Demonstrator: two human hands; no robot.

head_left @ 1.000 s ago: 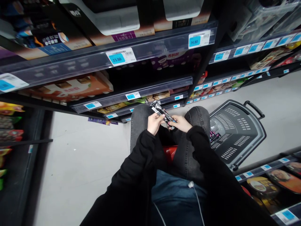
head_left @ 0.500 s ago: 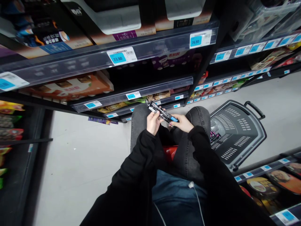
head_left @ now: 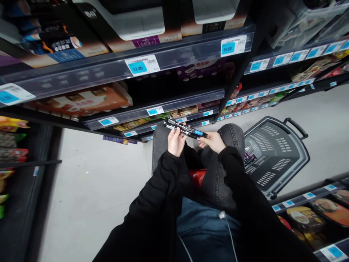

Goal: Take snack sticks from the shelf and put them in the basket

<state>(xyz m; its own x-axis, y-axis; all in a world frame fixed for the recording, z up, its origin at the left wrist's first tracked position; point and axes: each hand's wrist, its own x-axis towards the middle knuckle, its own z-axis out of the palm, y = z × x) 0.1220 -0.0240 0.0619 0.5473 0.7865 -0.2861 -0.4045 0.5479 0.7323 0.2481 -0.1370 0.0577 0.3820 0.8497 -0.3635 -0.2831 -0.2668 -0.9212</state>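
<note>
So the thing in hand is a long, slim, glossy black packet with pale silvery print and a bright blue patch near its right end. Might be more than one stick lying together, honestly can't tell. It's held slantwise above the knees of the dark grey jeans, left end tipped away from the person. The left hand has its thumb on the near edge and fingers curled underneath, gripping around the middle. The right hand has its fingers closed in a pinch at the blue end. Fingertips under the packet are mostly hidden, and the print's too small to read. Some shiny red thing between the legs is largely covered too.
</note>
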